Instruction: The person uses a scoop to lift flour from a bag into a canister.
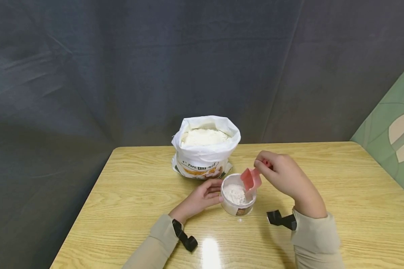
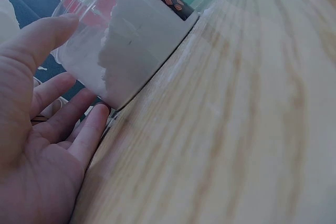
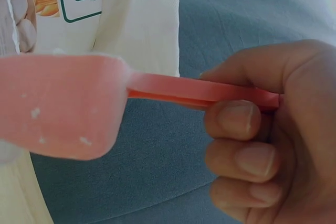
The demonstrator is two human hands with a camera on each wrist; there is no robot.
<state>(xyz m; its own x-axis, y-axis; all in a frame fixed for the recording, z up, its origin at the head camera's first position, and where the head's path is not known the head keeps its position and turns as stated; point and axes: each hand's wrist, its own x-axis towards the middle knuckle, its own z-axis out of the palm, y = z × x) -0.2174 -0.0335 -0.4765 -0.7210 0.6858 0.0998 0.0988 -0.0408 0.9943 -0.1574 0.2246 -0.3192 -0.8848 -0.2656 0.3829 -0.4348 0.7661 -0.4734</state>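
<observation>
A clear plastic tub (image 1: 239,211) with white powder in it stands on the table. At its left side my left hand (image 1: 203,198) touches the wall. The left wrist view shows that thumb (image 2: 50,32) near the tub's rim and the relaxed fingers lower down by the base. My right hand (image 1: 284,175) grips the handle of a pink scoop (image 1: 251,179), thumb on one side and fingers curled round the other. The scoop's cup is tipped over the right part of the tub's mouth. In the right wrist view white specks cling to the scoop (image 3: 58,106).
Behind the tub stands an open white bag (image 1: 205,155) of white powder, its top rolled outward and its front printed. Wooden table (image 1: 121,209) surface lies around them. A dark cloth (image 1: 202,63) hangs behind the table, with a green patterned panel (image 1: 394,127) at the right.
</observation>
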